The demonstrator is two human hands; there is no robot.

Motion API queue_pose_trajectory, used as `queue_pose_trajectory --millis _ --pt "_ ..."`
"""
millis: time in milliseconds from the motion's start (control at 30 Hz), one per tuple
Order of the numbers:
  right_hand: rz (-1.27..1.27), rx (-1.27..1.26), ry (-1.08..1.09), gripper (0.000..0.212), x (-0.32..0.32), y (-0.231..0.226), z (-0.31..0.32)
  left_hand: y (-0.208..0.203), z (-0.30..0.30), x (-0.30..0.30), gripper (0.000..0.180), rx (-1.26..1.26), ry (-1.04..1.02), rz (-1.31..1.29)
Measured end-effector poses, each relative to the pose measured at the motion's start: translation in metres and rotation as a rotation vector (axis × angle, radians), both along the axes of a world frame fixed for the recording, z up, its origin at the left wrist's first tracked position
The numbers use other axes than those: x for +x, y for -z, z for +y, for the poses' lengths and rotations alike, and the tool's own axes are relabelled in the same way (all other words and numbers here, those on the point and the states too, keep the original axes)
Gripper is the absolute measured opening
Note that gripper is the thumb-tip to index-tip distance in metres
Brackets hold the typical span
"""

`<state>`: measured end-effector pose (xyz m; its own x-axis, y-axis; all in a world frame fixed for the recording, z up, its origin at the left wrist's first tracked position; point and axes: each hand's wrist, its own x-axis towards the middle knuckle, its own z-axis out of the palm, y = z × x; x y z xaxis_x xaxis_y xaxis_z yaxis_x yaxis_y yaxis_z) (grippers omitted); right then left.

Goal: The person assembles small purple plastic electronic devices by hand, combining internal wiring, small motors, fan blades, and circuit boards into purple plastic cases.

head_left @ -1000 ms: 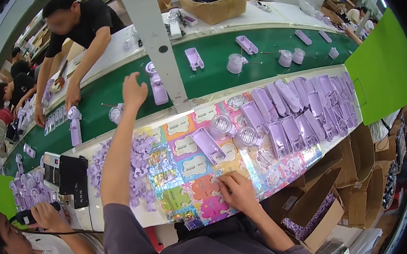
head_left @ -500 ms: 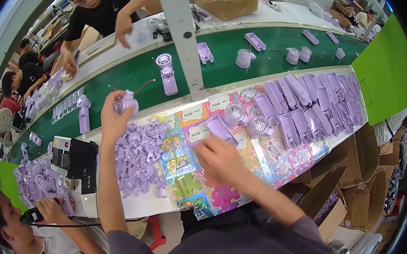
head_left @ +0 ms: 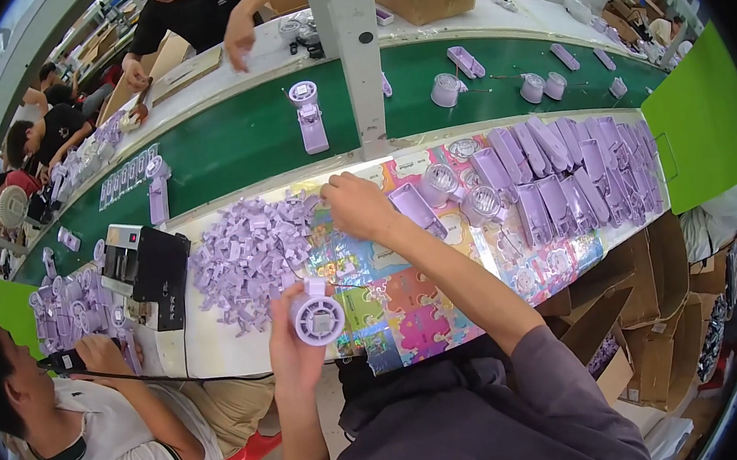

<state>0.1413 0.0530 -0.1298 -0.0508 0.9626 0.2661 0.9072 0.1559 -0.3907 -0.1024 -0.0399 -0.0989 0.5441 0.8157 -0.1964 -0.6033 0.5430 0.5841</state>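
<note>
My left hand (head_left: 288,344) grips a round lilac fan head (head_left: 318,317) near the table's front edge, its ring and spokes facing up. Thin wires come off its neck. At the right border of a heap of small lilac plastic parts (head_left: 242,255), my right hand (head_left: 357,203) has its fingers curled together; whatever they hold, if anything, is hidden. To the right of that hand lie an open lilac handle shell (head_left: 417,211) and two more round fan heads (head_left: 440,184) with clear fronts.
Many lilac handle shells (head_left: 553,208) are stacked on the right. Behind the table runs a green conveyor belt (head_left: 240,145) carrying fan parts, with a grey post (head_left: 359,62) before it. A black device (head_left: 161,290) stands left, beside a seated co-worker (head_left: 113,432). Another person works across the belt.
My left hand has brought the fan head from above the belt edge down toward me. My right hand has moved up and slightly left, to the heap's edge.
</note>
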Motion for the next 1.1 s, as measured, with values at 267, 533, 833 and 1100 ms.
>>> queue_pose_trajectory --millis 267,533,833,1100 --pt "0.181 0.202 -0.095 0.031 -0.008 0.001 0.009 0.024 -0.036 0.024 0.083 0.07 0.171 0.016" --pt "0.119 0.105 0.012 0.042 -0.004 -0.017 -0.003 0.041 -0.034 0.035 0.064 0.036 0.169 0.15" --pt "0.783 0.214 -0.057 0.027 0.006 -0.064 -0.106 0.034 -0.021 0.041 0.048 -0.115 0.126 0.045" --pt "0.8 0.088 -0.098 0.027 -0.002 -0.038 -0.154 0.041 -0.024 0.053 0.041 -0.159 0.133 0.069"
